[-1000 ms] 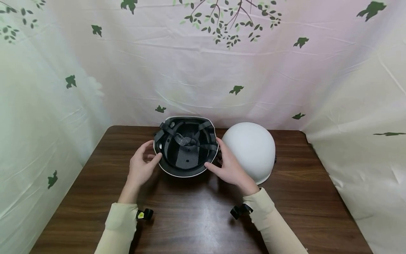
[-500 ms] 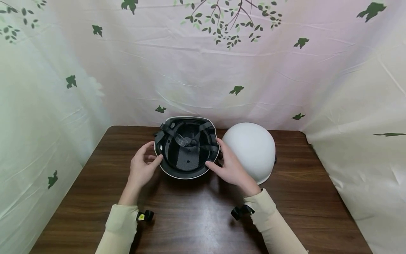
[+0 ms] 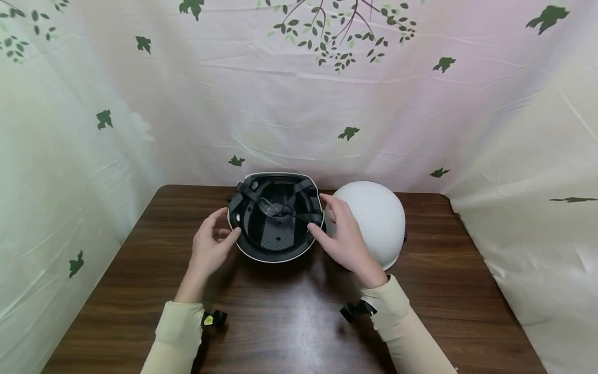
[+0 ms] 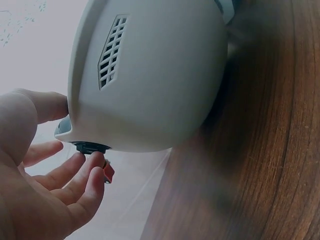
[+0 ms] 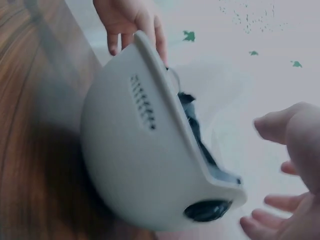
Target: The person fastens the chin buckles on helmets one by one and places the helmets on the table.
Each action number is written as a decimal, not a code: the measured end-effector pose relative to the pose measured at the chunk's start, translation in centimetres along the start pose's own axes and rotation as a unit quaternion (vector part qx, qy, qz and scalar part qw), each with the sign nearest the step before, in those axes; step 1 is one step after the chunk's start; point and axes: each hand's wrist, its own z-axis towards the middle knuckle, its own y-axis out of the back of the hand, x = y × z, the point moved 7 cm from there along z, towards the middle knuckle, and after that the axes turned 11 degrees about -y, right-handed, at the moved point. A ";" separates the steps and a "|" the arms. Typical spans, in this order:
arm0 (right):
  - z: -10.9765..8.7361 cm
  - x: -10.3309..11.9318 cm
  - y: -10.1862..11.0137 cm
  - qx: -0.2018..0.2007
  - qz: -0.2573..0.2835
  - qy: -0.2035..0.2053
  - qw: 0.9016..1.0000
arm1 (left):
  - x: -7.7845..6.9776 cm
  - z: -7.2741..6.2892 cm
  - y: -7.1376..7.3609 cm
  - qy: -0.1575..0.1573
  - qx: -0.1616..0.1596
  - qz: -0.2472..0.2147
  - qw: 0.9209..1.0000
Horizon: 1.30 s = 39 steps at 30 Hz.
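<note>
A white helmet (image 3: 276,241) lies upside down on the table, its black padded lining and straps facing up. My left hand (image 3: 209,250) grips its left rim, thumb at the edge. In the left wrist view, the fingertips sit at a black part (image 4: 90,147) on the helmet's side, beside a small red piece (image 4: 108,171). My right hand (image 3: 347,240) is at the right side with fingers spread; the right wrist view shows thumb and fingers apart from the shell, near a dark oval piece (image 5: 207,210). A second white helmet (image 3: 376,223) stands dome up, partly behind my right hand.
The brown wooden table (image 3: 289,332) reaches back to a pale cloth backdrop (image 3: 289,114) printed with leaves and birds. Cloth also hangs along both sides. Both wrists wear small black cameras.
The upturned helmet shifts very slightly toward me at first, then stays. My right hand moves off its rim, up and to the right, while my left hand stays at the left rim.
</note>
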 end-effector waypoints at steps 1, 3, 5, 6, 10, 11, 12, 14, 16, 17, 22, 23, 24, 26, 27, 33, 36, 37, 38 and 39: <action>0.1 0.5 0.2 -0.009 0.010 0.010 1.000 | 0.0 0.0 0.0 0.000 -0.001 0.001 1.000; 0.4 1.5 0.5 -0.016 0.031 0.019 0.999 | -0.1 0.1 0.1 -0.001 -0.004 0.001 1.000; 0.8 2.3 0.4 -0.006 0.055 0.018 0.998 | -0.2 0.1 0.2 -0.004 -0.006 0.001 1.000; 1.1 2.6 0.3 0.003 0.068 0.014 0.998 | -0.2 0.1 0.2 -0.007 -0.007 0.002 1.000; 2.6 3.3 -1.1 0.057 0.112 -0.016 0.992 | -0.3 0.0 0.3 -0.011 -0.009 0.005 1.000; 3.0 3.5 -1.7 0.072 0.122 -0.027 0.990 | -0.3 0.0 0.3 -0.011 -0.010 0.006 1.000; 3.4 3.6 -2.2 0.085 0.129 -0.039 0.987 | -0.3 0.0 0.3 -0.010 -0.011 0.007 1.000; 4.1 3.7 -3.2 0.109 0.146 -0.066 0.981 | -0.2 -0.1 0.3 -0.011 -0.013 0.009 1.000; 4.6 3.8 -4.3 0.131 0.177 -0.096 0.971 | -0.3 -0.1 0.4 -0.012 -0.016 0.011 1.000; 4.9 3.8 -4.8 0.140 0.194 -0.111 0.965 | -0.3 -0.1 0.5 -0.013 -0.018 0.009 1.000; 6.0 3.6 -7.2 0.181 0.298 -0.191 0.917 | -0.6 -0.1 0.6 -0.018 -0.026 0.000 1.000; 6.2 3.5 -7.6 0.188 0.313 -0.208 0.907 | -0.6 -0.2 0.6 -0.018 -0.027 -0.003 0.999; 6.3 3.5 -8.0 0.194 0.328 -0.223 0.897 | -0.6 -0.2 0.6 -0.016 -0.028 -0.004 0.999; 6.6 3.3 -8.7 0.206 0.345 -0.249 0.881 | -0.5 -0.2 0.5 -0.010 -0.031 -0.010 0.999; 6.8 3.3 -9.0 0.209 0.353 -0.260 0.874 | -0.5 -0.2 0.5 -0.007 -0.033 -0.012 0.999; 8.0 2.9 -10.6 0.215 0.397 -0.304 0.839 | -0.4 -0.1 0.1 0.006 -0.042 -0.024 0.999; 8.3 2.6 -11.4 0.212 0.411 -0.322 0.826 | -0.4 0.0 -0.1 0.008 -0.045 -0.024 0.999; 8.4 2.5 -11.6 0.210 0.415 -0.327 0.823 | -0.4 0.0 -0.1 0.008 -0.046 -0.023 0.999; 8.5 2.5 -11.8 0.207 0.419 -0.331 0.820 | -0.4 0.0 -0.1 0.008 -0.046 -0.023 0.999; 8.6 2.4 -12.0 0.204 0.423 -0.335 0.817 | -0.4 0.1 -0.1 0.008 -0.047 -0.023 0.999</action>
